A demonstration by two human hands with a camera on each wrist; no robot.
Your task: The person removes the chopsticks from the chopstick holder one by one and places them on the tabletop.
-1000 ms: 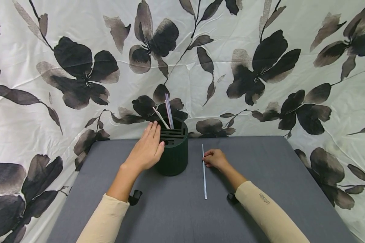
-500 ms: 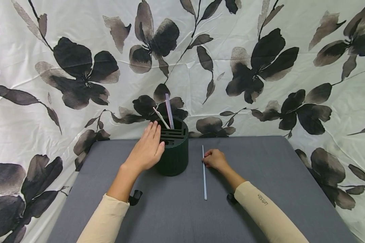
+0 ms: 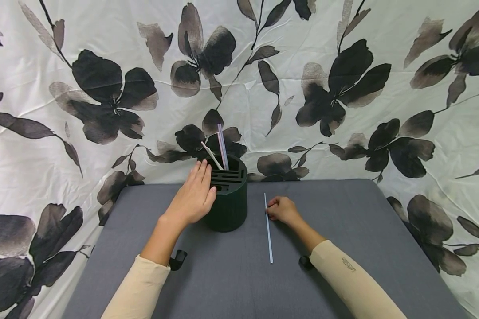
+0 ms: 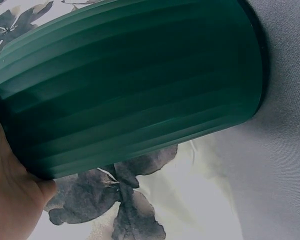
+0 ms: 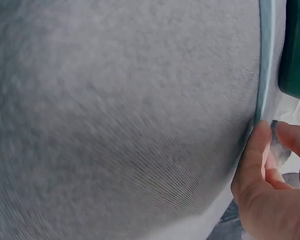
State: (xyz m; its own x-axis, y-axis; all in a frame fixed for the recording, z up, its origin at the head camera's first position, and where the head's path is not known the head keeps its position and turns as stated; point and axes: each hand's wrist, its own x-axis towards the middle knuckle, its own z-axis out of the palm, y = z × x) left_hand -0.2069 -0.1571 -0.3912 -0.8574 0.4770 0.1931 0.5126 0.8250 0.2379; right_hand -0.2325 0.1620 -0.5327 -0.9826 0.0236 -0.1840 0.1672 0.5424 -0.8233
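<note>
My left hand [image 3: 191, 193] rests with straight fingers on the left rim of a dark green ribbed cylindrical holder [image 3: 231, 210] with slots in its top. In the left wrist view, the ribbed side of the holder [image 4: 130, 90] fills most of the frame, and part of the left hand [image 4: 15, 185] shows at its rim. To the right, my right hand [image 3: 282, 209] pinches a thin pale blue straw [image 3: 269, 239] near its far part, low over the table. The right wrist view has the straw [image 5: 265, 65] running up from the fingertips of the right hand [image 5: 272, 175].
Purple straws [image 3: 222, 148] and a whitish straw [image 3: 212, 156] stick up from the holder. Grey cloth covers the table [image 3: 231, 279]. A white curtain with dark flowers [image 3: 271, 133] hangs right behind the table's far edge.
The pale blue straw has slid slightly toward me and tilted, its far end going left and its near end right. The left hand and holder stay as they were.
</note>
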